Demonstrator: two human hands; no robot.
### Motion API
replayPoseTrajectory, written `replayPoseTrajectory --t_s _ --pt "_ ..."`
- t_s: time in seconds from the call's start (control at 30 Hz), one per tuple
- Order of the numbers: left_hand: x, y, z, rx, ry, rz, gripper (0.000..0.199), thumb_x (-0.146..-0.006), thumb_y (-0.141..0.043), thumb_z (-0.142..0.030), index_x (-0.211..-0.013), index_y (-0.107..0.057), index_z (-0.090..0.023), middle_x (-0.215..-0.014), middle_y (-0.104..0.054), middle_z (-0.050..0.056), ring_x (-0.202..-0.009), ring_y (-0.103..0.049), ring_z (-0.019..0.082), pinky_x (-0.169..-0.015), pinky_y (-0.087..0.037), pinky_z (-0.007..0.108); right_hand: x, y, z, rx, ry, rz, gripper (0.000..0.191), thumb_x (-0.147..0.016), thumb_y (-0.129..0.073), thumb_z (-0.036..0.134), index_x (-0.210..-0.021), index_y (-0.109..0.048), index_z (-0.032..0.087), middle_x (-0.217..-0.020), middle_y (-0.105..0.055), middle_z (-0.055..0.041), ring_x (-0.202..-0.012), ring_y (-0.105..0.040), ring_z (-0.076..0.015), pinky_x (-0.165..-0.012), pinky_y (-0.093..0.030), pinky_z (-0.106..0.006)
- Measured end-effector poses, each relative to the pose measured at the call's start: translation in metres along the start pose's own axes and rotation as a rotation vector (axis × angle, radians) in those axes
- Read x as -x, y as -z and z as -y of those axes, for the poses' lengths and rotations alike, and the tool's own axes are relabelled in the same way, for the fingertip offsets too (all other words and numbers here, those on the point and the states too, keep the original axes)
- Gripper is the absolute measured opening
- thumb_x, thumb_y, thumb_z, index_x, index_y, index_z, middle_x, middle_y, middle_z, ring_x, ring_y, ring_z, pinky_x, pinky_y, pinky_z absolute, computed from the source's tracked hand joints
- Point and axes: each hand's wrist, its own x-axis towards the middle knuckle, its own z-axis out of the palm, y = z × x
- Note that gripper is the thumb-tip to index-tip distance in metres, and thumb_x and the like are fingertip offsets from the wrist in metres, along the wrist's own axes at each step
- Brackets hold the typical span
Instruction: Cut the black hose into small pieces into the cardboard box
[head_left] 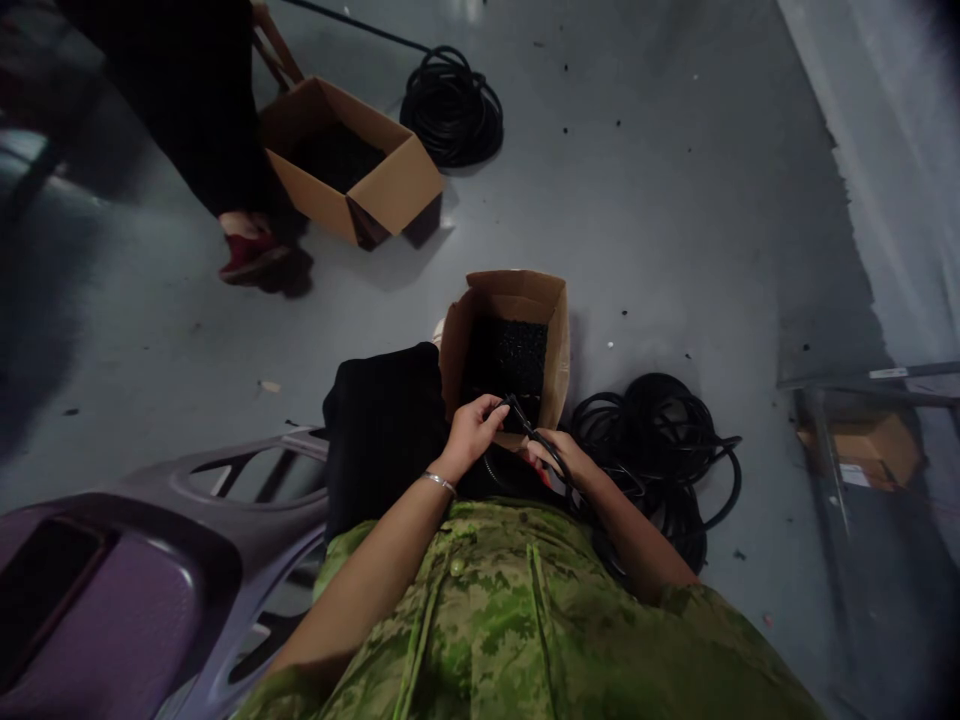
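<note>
My right hand (559, 455) is closed around a black cable (551, 452), whose end points up and to the left. At that end, the fingertips of my left hand (474, 430) are pinched together; any small black piece between them is too small to make out. Something orange-red (541, 472) shows below my right fingers, its kind partly hidden. Just beyond both hands, an open cardboard box (556, 360) holds a heap of small black pieces (517, 350). Right of my lap, loose coils of black cable (660, 430) lie on the floor.
A second open cardboard box (401, 185) with dark contents stands farther off, beside another cable coil (454, 110). A person's leg and red shoe (251, 255) are next to it. A purple-grey plastic chair (150, 560) is at my left, a metal frame (825, 440) at right.
</note>
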Motion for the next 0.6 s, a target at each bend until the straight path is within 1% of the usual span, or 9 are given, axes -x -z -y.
replayPoseTrajectory --t_s 0.17,0.37,0.5,0.6 --pt "0.001 0.000 -0.001 -0.005 -0.006 0.010 0.030 -0.086 -0.058 -0.046 -0.085 -0.065 -0.017 -0.063 -0.058 -0.002 -0.058 -0.052 0.012 -0.056 -0.040 0.022 -0.008 0.000 0.007 0.030 0.017 -0.013 0.050 -0.088 -0.055 0.066 -0.090 -0.062 0.017 -0.078 -0.065 -0.0030 -0.064 -0.060 -0.0144 -0.065 -0.048 -0.025" --pt "0.001 0.000 0.000 -0.020 -0.020 0.005 0.030 -0.086 -0.058 -0.046 -0.083 -0.066 -0.017 -0.062 -0.059 -0.001 -0.059 -0.052 0.012 -0.056 -0.041 0.022 -0.014 0.005 0.008 0.143 0.044 -0.027 0.044 -0.090 -0.056 0.060 -0.095 -0.064 0.017 -0.084 -0.065 -0.0020 -0.077 -0.059 -0.0162 -0.072 -0.046 -0.026" --pt "0.001 0.000 0.001 -0.027 -0.027 0.016 0.030 -0.087 -0.058 -0.045 -0.082 -0.067 -0.016 -0.062 -0.060 -0.001 -0.059 -0.052 0.012 -0.057 -0.041 0.022 -0.015 0.009 0.010 0.159 0.058 0.006 0.048 -0.088 -0.056 0.063 -0.096 -0.063 0.016 -0.087 -0.064 -0.0025 -0.080 -0.058 -0.0169 -0.074 -0.045 -0.026" --pt "0.000 0.001 0.000 -0.044 -0.038 0.046 0.030 -0.087 -0.057 -0.044 -0.082 -0.068 -0.016 -0.062 -0.060 -0.001 -0.060 -0.053 0.012 -0.058 -0.042 0.023 -0.015 0.009 0.009 0.181 0.038 0.000 0.051 -0.088 -0.053 0.066 -0.093 -0.063 0.016 -0.082 -0.062 -0.0010 -0.077 -0.056 -0.0160 -0.070 -0.043 -0.024"
